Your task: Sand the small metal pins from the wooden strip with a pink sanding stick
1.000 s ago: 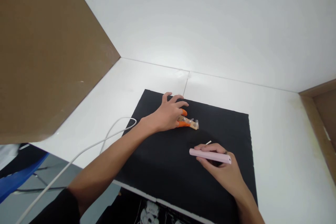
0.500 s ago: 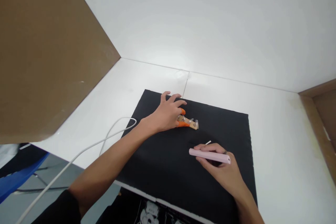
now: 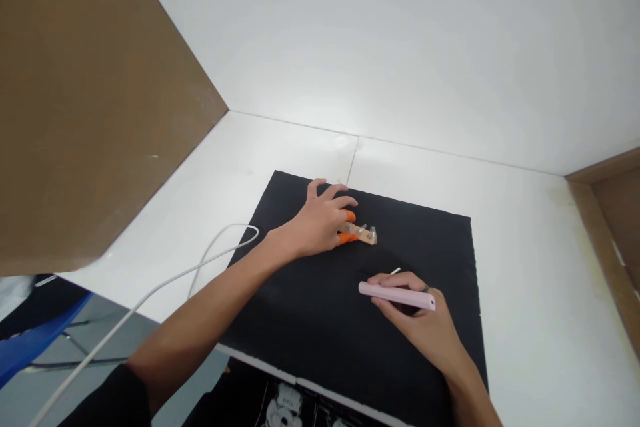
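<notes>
My left hand reaches over the upper part of a black mat. Its thumb and index finger wear orange finger covers and pinch a small tan strip with clear, shiny pieces on it. The other fingers are raised and spread. Lower right, my right hand is closed around a pink bar-shaped tool, held nearly level above the mat. A thin white stick pokes out beyond the right fingers; whether it belongs to the pink tool I cannot tell. The tool's underside is hidden.
The mat lies on a white table with a white wall behind. A brown panel stands at the left, and a brown edge at the right. A white cable loops past my left forearm. A blue chair is at lower left.
My left hand and the tan strip have shifted only slightly. The right hand with the pink tool stays almost in place.
</notes>
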